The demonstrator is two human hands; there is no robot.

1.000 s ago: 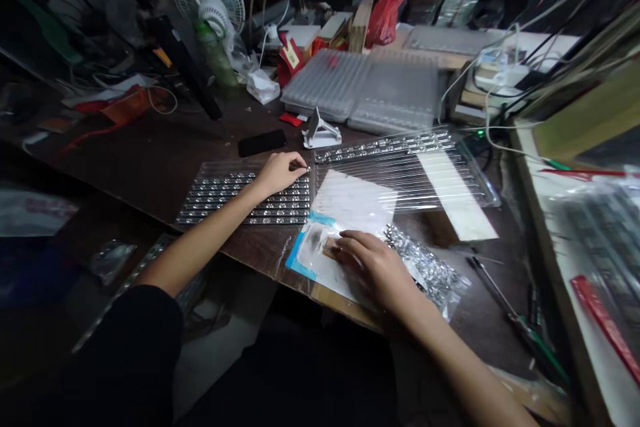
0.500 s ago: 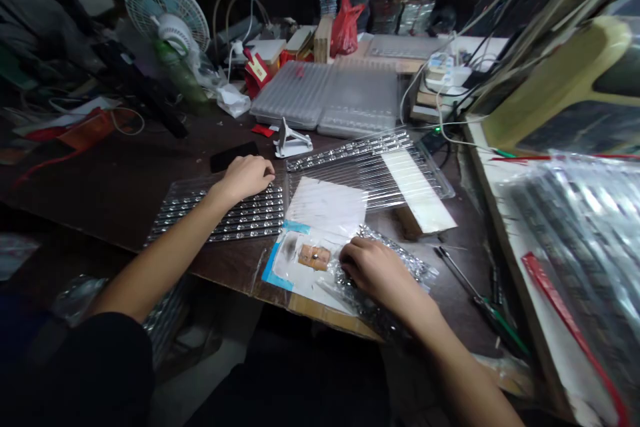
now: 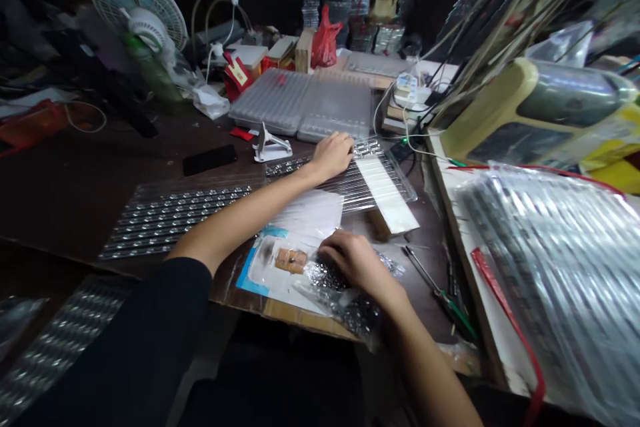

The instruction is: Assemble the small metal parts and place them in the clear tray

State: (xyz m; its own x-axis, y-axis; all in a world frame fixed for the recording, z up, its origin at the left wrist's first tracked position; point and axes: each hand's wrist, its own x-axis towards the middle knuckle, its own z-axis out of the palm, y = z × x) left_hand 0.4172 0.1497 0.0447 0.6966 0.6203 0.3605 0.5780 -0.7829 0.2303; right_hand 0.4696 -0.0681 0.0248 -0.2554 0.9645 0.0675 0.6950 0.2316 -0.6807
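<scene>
My left hand (image 3: 334, 155) reaches across to the far side of a clear ribbed plastic tray (image 3: 360, 195). Its fingers are closed down on an LED strip (image 3: 369, 149) with round lenses, lying at the tray's back edge. My right hand (image 3: 353, 255) rests with bent fingers on a clear plastic bag of small shiny metal parts (image 3: 325, 275); what its fingertips pinch is hidden. Left of that bag, a small orange-brown block (image 3: 291, 260) sits on a white board (image 3: 285, 290) edged with blue tape. More LED strips lie in rows in a second clear tray (image 3: 150, 190) to the left.
A white-topped block (image 3: 387, 193) lies across the tray's right end. Right of the bag is a green-handled screwdriver (image 3: 443, 297). Behind stand a white phone stand (image 3: 270, 147), a dark phone (image 3: 210, 159) and stacked clear trays (image 3: 335, 103). Wrapped strips (image 3: 555, 267) fill the right ledge.
My left hand has moved right, from the left tray of strips to the back of the right tray. My right hand stays at the bag of metal parts. The view has shifted somewhat right.
</scene>
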